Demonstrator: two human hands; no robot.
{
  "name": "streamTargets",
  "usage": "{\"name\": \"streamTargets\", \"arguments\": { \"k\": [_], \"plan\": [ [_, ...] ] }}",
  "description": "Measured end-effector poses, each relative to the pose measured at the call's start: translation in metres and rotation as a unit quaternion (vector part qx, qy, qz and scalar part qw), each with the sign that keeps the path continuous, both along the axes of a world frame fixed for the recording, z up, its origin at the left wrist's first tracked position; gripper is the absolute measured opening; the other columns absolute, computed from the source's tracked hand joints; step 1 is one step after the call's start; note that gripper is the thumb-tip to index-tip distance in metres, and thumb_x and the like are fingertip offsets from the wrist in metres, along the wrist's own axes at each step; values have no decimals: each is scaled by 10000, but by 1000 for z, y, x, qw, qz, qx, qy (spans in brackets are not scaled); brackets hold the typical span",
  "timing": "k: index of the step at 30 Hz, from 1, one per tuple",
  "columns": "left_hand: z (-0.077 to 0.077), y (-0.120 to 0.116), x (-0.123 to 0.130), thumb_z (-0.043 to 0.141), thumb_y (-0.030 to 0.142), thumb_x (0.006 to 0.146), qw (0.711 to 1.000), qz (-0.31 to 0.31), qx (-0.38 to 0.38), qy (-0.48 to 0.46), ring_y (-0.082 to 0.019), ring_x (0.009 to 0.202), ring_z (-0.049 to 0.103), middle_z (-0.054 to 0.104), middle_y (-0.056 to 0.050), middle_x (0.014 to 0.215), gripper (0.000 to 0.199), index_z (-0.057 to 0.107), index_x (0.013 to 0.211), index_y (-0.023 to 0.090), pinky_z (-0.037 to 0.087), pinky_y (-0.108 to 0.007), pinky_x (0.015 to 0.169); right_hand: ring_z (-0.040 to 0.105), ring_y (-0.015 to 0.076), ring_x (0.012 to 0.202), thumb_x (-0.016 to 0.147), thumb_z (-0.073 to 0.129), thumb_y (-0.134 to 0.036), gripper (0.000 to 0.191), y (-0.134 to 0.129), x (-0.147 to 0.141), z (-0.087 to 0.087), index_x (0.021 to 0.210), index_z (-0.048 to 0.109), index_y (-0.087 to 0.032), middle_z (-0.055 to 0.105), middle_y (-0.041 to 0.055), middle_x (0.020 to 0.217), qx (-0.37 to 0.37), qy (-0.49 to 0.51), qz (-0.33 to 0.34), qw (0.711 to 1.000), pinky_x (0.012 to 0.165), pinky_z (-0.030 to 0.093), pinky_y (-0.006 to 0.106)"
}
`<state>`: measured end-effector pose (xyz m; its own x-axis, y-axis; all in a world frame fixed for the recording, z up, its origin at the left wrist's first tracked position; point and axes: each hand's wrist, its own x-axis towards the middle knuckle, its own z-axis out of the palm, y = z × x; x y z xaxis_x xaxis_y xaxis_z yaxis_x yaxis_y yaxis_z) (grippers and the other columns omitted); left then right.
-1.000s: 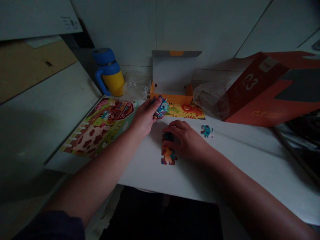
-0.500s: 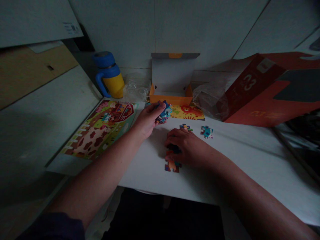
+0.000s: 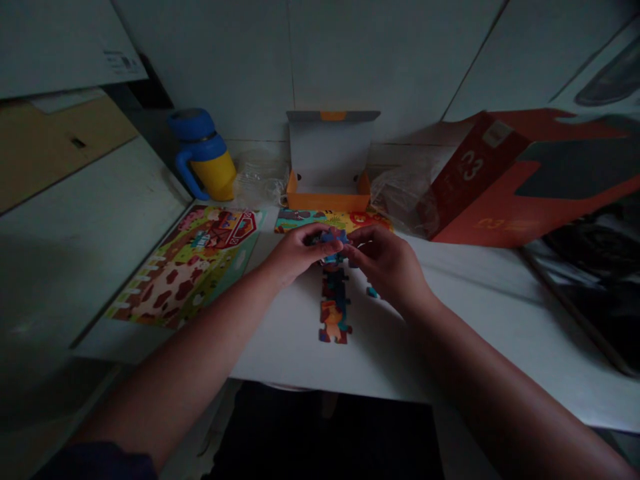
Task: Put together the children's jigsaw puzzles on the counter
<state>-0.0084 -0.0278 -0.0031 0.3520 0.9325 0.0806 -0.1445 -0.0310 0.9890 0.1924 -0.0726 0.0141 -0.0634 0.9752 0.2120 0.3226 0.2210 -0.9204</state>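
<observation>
My left hand [image 3: 303, 252] is closed around a small stack of puzzle pieces [image 3: 333, 241], thumb on top. My right hand [image 3: 387, 257] meets it from the right, its thumb and fingertips pinched at the edge of the stack's top piece. Below the hands, a column of joined puzzle pieces [image 3: 333, 312] lies flat on the white table [image 3: 280, 347], with an orange and brown animal figure at its near end. A teal piece [image 3: 373, 292] shows partly beside my right hand. The upper end of the column is hidden under the hands.
An assembled farm picture [image 3: 185, 267] lies at the left. Behind stand a blue and yellow bottle [image 3: 207, 160], an open orange box [image 3: 327, 200], clear plastic wrapping [image 3: 403, 197] and a large red box [image 3: 495, 187]. A jungle-animal strip [image 3: 320, 219] lies before the orange box.
My right hand has risen from the column to the stack in my left hand, uncovering joined pieces. My left hand has come slightly nearer. The view has shifted slightly.
</observation>
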Motion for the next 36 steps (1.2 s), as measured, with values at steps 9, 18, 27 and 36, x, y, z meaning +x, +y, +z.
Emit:
{"name": "streamTargets", "arguments": {
  "k": [9, 18, 27, 36],
  "plan": [
    [2, 3, 0, 953, 438, 683, 999, 30, -31, -25, -156, 863, 667, 738, -50, 1028, 507, 776, 1092, 197, 521, -248, 731, 689, 156, 644, 778, 867, -580, 469, 5, 1, 2, 901, 607, -209, 721, 15, 752, -74, 144, 1, 987, 599, 556, 274],
    [15, 10, -5, 958, 473, 667, 983, 120, -77, -113, -152, 791, 694, 749, -27, 975, 454, 722, 956, 214, 589, -279, 648, 720, 167, 658, 790, 863, -403, 495, 14, 53, 14, 1227, 719, -222, 747, 15, 798, -174, 60, 54, 981, 623, 621, 298],
    [14, 10, -3, 951, 469, 685, 983, 124, -73, -115, -129, 730, 661, 721, -9, 878, 425, 725, 925, 201, 551, -250, 582, 706, 187, 556, 824, 792, -304, 199, 16, 62, -10, 1014, 750, -261, 769, 16, 713, -208, -133, 138, 959, 464, 525, 258],
    [12, 11, -2, 957, 492, 660, 983, 128, -80, -103, -134, 745, 675, 739, -11, 904, 446, 725, 924, 217, 547, -255, 599, 699, 180, 547, 864, 741, -295, 124, 12, 46, -16, 984, 740, -265, 764, -2, 688, -191, -141, 137, 962, 464, 508, 265]
  ]
}}
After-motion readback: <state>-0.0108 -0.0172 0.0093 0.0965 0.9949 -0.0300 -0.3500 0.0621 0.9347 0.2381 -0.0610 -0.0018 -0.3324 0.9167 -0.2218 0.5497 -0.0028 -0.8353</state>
